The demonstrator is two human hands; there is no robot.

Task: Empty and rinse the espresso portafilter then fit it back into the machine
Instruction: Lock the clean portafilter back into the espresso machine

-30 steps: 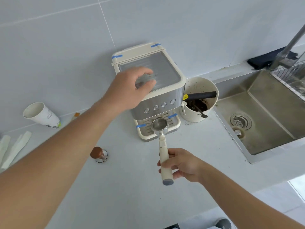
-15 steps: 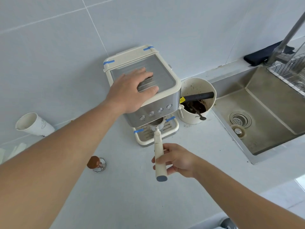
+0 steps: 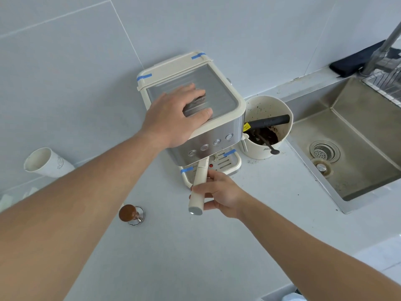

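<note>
Espresso machine [image 3: 195,109] on the bench [image 3: 217,246]. Left hand [image 3: 175,118] lies flat on the machine's top, grip released. Right hand [image 3: 219,194], grip grasping the portafilter [image 3: 198,187] handle; its head sits hidden under the machine's front. Knock bin [image 3: 267,131] just right of the machine, tamper [image 3: 130,213] front-left.

counts on the counter

one espresso machine [image 3: 191,109], with four round buttons [image 3: 209,144] on its front and four strips of blue tape [image 3: 144,77]. one portafilter [image 3: 198,185]. two hands: left hand [image 3: 173,118], right hand [image 3: 219,194]. one tamper [image 3: 130,213]. one knock bin [image 3: 268,131] with one black bar across it. one paper cup [image 3: 46,162] on its side. one sink [image 3: 355,148] with one drain and one loose plug [image 3: 322,167]. one dark cloth [image 3: 358,61].
</note>
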